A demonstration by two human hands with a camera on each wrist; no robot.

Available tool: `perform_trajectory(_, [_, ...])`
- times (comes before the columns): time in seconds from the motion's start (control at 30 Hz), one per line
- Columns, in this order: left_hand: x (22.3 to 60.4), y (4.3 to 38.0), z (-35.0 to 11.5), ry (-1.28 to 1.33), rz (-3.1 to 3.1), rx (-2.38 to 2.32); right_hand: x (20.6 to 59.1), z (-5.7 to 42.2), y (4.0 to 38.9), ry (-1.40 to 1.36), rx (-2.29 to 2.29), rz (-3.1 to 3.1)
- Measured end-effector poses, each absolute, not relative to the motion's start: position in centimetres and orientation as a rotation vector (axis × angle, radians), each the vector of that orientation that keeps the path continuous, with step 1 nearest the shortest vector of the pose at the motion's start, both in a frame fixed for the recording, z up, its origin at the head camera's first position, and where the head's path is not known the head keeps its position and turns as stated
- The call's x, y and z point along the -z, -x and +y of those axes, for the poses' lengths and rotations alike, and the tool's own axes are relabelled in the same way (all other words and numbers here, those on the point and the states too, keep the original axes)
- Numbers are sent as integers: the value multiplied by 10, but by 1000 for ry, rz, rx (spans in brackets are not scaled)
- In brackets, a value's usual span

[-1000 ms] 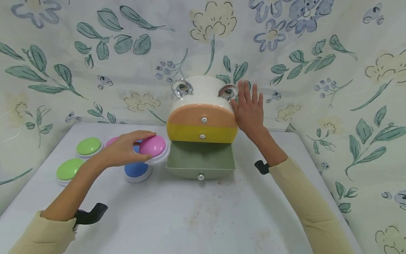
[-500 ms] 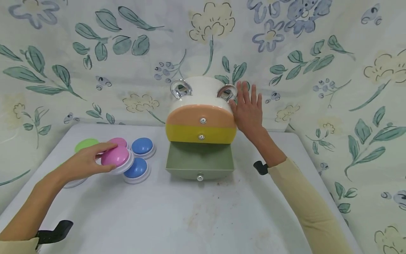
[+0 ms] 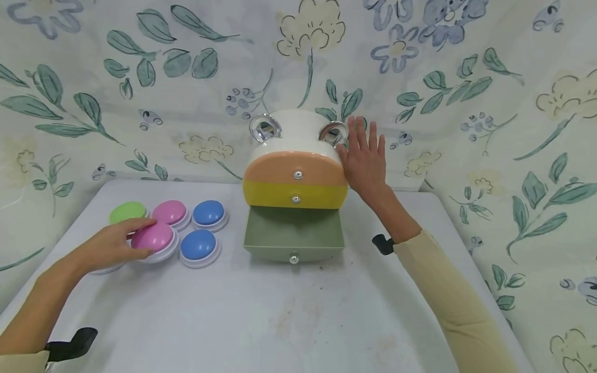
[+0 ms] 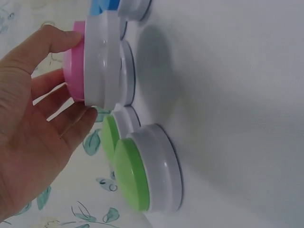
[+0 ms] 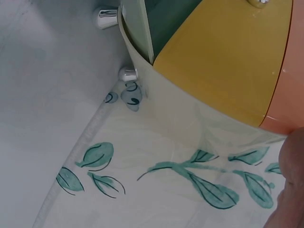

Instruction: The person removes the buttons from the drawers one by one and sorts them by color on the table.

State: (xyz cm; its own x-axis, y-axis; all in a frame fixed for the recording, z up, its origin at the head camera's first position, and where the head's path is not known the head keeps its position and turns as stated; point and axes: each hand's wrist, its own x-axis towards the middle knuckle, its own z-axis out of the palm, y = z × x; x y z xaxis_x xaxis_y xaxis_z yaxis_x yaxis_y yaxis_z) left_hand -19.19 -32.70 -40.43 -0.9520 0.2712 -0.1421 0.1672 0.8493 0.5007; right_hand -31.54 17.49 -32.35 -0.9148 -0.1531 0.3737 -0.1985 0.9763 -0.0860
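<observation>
My left hand (image 3: 109, 244) grips a round push button with a pink dome (image 3: 152, 237) and white base. In the left wrist view, thumb and fingers hold this button (image 4: 102, 61) by its sides, a little above the table, its shadow beside it. A second pink button (image 3: 169, 212) stands behind it; blue buttons (image 3: 198, 244) are to its right. Green buttons (image 4: 132, 175) sit by the hand, one mostly hidden in the head view. My right hand (image 3: 366, 165) lies with straight fingers against the right side of a small drawer cabinet (image 3: 296, 167).
The cabinet's green bottom drawer (image 3: 294, 234) is pulled out; its yellow drawer (image 3: 275, 194) and orange drawer (image 3: 272, 168) are closed. Two chrome rings (image 3: 266, 128) stick up from its top. Floral cloth (image 3: 210, 103) hangs behind the white table (image 3: 224, 316).
My left hand has carried the pink button leftward from beside the open drawer to the group of buttons, then slightly farther left and lower. The right hand stays on the cabinet.
</observation>
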Motion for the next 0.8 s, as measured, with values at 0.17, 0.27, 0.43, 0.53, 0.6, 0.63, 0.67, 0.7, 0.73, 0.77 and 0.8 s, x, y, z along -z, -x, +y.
perform_trajectory(0.17, [409, 191, -327, -314, 2810, -723, 323, 174, 316, -259, -176, -2745])
perform_trajectory(0.27, [411, 191, -327, -322, 2806, -726, 324, 174, 317, -260, -168, -2742])
perform_trajectory(0.43, [416, 189, -326, -342, 2801, -737, 324, 175, 316, -260, -164, -2740])
perform_trajectory(0.53, [419, 188, -327, -347, 2810, -728, 324, 175, 316, -262, -163, -2732])
perform_trajectory(0.6, [422, 186, -328, -344, 2814, -725, 325, 175, 316, -266, -164, -2728])
perform_trajectory(0.63, [423, 186, -329, -341, 2817, -722, 325, 175, 316, -267, -162, -2727])
perform_trajectory(0.67, [425, 185, -329, -342, 2820, -718, 325, 175, 316, -268, -160, -2725])
perform_trajectory(0.7, [426, 184, -330, -341, 2824, -716, 325, 175, 316, -269, -158, -2721])
perform_trajectory(0.73, [427, 184, -331, -339, 2825, -713, 326, 175, 316, -270, -153, -2718])
perform_trajectory(0.77, [428, 183, -331, -336, 2826, -715, 326, 175, 316, -272, -154, -2716])
perform_trajectory(0.8, [429, 183, -332, -333, 2829, -715, 326, 175, 316, -272, -151, -2712])
